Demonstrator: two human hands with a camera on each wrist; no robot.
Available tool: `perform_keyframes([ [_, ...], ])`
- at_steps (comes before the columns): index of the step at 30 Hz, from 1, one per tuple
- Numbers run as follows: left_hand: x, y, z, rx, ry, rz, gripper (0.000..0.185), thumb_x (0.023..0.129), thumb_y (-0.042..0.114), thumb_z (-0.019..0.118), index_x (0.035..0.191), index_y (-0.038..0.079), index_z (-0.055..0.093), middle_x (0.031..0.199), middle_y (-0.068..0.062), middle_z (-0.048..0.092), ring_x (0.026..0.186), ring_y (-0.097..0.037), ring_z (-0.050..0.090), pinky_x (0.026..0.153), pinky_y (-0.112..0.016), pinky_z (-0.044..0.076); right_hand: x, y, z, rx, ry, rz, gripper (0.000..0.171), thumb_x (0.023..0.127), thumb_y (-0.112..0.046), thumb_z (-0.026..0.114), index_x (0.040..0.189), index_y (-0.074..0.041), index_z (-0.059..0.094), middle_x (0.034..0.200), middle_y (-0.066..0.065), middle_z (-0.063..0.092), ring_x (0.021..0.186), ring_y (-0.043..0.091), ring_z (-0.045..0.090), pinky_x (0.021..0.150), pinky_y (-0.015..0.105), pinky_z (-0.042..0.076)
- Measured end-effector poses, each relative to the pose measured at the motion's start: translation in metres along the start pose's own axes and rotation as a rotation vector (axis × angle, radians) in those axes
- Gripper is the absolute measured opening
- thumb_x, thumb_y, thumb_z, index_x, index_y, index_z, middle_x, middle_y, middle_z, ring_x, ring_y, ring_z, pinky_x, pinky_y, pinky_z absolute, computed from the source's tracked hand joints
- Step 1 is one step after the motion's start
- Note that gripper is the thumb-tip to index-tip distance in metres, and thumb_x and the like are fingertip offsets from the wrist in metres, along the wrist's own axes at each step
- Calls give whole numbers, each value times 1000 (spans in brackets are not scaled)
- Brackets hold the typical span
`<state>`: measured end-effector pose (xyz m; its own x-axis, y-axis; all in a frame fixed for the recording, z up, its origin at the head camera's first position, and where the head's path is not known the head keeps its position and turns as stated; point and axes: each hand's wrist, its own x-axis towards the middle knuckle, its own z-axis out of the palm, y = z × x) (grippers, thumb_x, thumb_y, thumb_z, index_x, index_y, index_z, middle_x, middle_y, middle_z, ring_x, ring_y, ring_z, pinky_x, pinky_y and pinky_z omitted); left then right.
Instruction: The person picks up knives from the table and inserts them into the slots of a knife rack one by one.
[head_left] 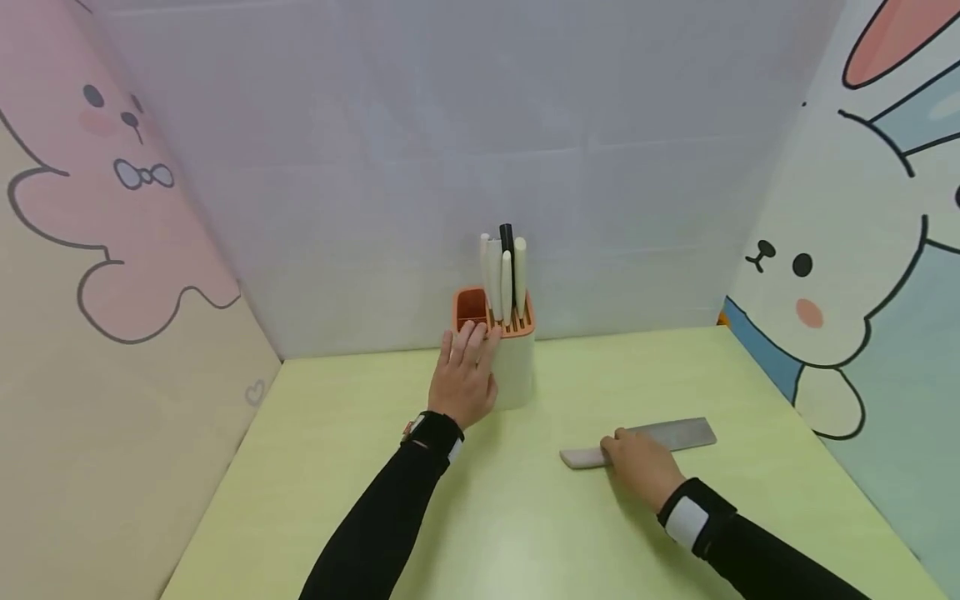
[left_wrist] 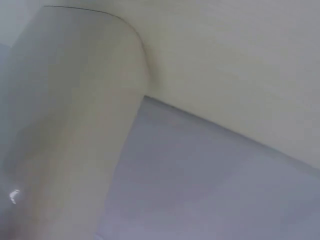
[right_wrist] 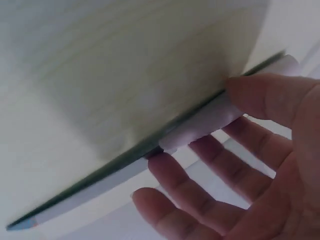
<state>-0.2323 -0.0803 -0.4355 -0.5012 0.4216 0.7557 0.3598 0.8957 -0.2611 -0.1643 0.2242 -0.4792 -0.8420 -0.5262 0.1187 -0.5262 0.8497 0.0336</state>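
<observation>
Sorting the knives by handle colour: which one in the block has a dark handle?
The black-handled knife, rearmost and tallest in the knife block; the other handles are cream.
</observation>
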Motion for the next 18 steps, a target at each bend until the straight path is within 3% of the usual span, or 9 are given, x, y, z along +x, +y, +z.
perform_keyframes([
  [2,1,9,-2,41,36,47,64,84,19,47,146,8,37,139,-14,39,131,-31,34,108,-52,30,0,0,2,-12,-1,-23,13,80,2,71,92,-5,68,77,7,59,66,23,60,59,35,52],
  [5,9,20,-1,85,28,74,62,87,22,44,147,8,36,136,-12,41,127,-30,37,107,-54,30,2,2,2,-23,14,-55,14,80,3,71,90,-7,70,75,4,60,67,22,61,60,34,52],
  [11,10,33,9,158,-23,18,76,83,42,61,147,11,36,132,-9,43,123,-27,39,105,-61,29,5,6,2,-14,24,-133,9,79,-9,76,78,-10,67,67,0,55,59,17,57,53,29,47],
  [14,9,34,11,181,-28,-14,84,80,50,68,147,13,35,132,-8,42,123,-26,39,106,-60,27,6,8,2,-6,57,-149,13,78,-10,77,73,-10,65,64,-1,54,56,16,55,51,28,45],
  [18,7,34,15,216,-9,-9,88,78,56,70,146,14,35,131,-6,42,122,-24,39,106,-58,28,4,9,2,0,68,-148,15,78,-10,77,71,-11,63,62,-2,52,54,12,51,50,27,42],
])
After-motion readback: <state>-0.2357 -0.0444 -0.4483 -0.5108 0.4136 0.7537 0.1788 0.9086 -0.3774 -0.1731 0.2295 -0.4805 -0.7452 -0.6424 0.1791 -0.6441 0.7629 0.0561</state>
